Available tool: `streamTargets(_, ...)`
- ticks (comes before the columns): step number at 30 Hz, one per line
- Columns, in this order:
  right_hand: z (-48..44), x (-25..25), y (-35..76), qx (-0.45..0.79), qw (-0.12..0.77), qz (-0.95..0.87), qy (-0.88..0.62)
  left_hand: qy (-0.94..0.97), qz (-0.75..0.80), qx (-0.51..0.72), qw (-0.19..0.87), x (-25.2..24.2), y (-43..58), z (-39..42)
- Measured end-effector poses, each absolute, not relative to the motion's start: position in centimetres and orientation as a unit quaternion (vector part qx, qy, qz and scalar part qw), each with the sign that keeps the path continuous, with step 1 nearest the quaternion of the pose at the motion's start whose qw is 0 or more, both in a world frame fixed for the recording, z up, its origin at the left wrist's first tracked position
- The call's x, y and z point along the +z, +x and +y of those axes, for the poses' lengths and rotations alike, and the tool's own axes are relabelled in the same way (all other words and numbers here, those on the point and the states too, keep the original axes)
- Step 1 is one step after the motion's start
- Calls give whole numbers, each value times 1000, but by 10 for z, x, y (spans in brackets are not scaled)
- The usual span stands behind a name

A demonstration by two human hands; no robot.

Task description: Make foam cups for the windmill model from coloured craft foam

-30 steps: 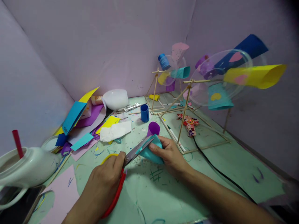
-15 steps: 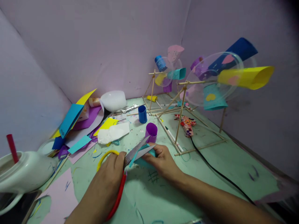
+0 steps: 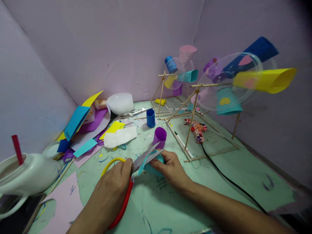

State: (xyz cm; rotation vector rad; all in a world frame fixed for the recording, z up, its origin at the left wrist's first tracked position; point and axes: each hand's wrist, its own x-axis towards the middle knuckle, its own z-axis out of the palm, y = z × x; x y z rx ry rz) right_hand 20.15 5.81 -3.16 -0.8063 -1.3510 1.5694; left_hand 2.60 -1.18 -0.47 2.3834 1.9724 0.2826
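Observation:
My left hand [image 3: 110, 191] is closed round the red and yellow handles of a pair of scissors [image 3: 143, 157]. The grey blades are parted and point up to the right, into a teal piece of paper [image 3: 152, 166]. My right hand [image 3: 172, 169] pinches that teal paper from the right and holds it just above the green mat [image 3: 170, 208]. A purple paper tube [image 3: 160, 136] stands upright just beyond the blade tips. A blue paper tube [image 3: 150, 117] stands farther back.
Two stick-framed wheels with coloured paper cups [image 3: 230, 81] stand at the back right. A patterned glue gun [image 3: 197, 129] lies under them with its black cable [image 3: 229, 180] running to the right. Paper scraps [image 3: 84, 130] pile at the left, by a white jug [image 3: 26, 175].
The scissor blades have opened over the teal paper, which my right hand has lowered and turned flatter. A thin teal strip now hangs at the blades.

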Motion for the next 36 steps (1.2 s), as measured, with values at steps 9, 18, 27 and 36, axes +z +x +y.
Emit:
streamTargets(9, 59, -33, 202, 620, 448, -549, -336, 785, 610, 105, -8, -17, 19, -12)
streamTargets(18, 61, -43, 201, 691, 429, -478, -332, 785, 603, 121, 76, -9, 11, -8)
streamTargets(27, 63, -40, 200, 777, 405, -378, -299, 618, 779, -88, 60, 15, -37, 19)
streamTargets(36, 62, -39, 197, 779, 425, -376, -267, 603, 754, 190, 176, 14, -17, 10)
